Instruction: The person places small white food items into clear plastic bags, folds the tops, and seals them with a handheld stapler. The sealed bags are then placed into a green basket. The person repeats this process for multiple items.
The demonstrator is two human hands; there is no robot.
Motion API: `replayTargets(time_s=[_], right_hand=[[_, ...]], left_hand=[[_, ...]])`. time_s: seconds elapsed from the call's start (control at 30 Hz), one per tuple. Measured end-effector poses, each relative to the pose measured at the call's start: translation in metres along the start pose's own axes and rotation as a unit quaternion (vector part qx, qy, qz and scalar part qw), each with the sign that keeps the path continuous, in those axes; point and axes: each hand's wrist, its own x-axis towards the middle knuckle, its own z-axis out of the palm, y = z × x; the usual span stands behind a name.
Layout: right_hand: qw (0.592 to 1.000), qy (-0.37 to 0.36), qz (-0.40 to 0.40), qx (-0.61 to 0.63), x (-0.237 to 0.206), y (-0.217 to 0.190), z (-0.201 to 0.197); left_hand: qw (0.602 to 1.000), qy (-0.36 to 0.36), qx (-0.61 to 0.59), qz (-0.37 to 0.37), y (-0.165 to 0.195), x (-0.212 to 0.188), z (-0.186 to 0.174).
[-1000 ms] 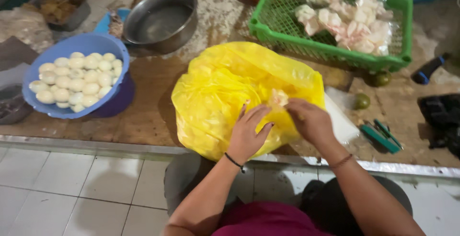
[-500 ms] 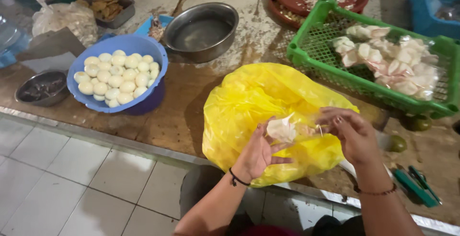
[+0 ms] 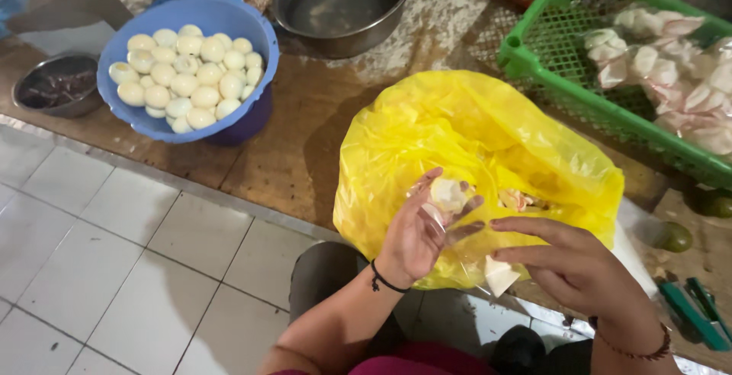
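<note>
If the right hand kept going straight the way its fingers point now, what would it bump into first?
The right hand points left toward the left hand, so it would probably meet that hand's fingers first, near the pale peeled piece they hold above the yellow plastic bag. Depth is hard to judge.

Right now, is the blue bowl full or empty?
Nearly full: the blue bowl holds a heap of pale round eggs reaching close to its rim.

- A yellow bag (image 3: pixel 473 154) bulges just beyond both grips, blocking forward reach.
- Bare worktop (image 3: pixel 297 139) lies open left of the left grip (image 3: pixel 415 234), short of the blue bowl (image 3: pixel 252 32).
- A green basket (image 3: pixel 557 78) walls off the far right.
</note>
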Motion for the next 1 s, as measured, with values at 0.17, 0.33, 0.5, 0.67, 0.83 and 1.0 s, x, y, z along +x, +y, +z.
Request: replayTargets(time_s=[0.17, 0.33, 0.5, 0.67, 0.83, 1.0], right_hand=[[0.998, 0.026, -0.021, -0.057, 0.003, 0.004, 0.008], [0.978, 0.173, 0.088, -0.078, -0.006, 0.048, -0.012], [0.941, 0.068, 0.271, -0.191, -0.017, 0.1, -0.004], [0.896, 0.025, 0.335, -0.289, -0.011, 0.124, 0.036], [0.905, 0.031, 0.331, -0.266, -0.009, 0.133, 0.045], [0.933, 0.09, 0.347, -0.037, -0.03, 0.144, 0.021]], left_hand=[[0.994, 0.05, 0.029, 0.089, -0.002, 0.002, -0.004], [0.99, 0.073, 0.039, 0.114, 0.008, 0.003, -0.011], [0.987, 0.085, 0.061, 0.118, 0.008, 0.002, -0.008], [0.985, 0.109, 0.07, 0.117, 0.01, 0.005, -0.005], [0.983, 0.096, 0.084, 0.132, 0.007, 0.005, -0.006], [0.985, 0.073, 0.08, 0.138, 0.006, 0.004, -0.007]])
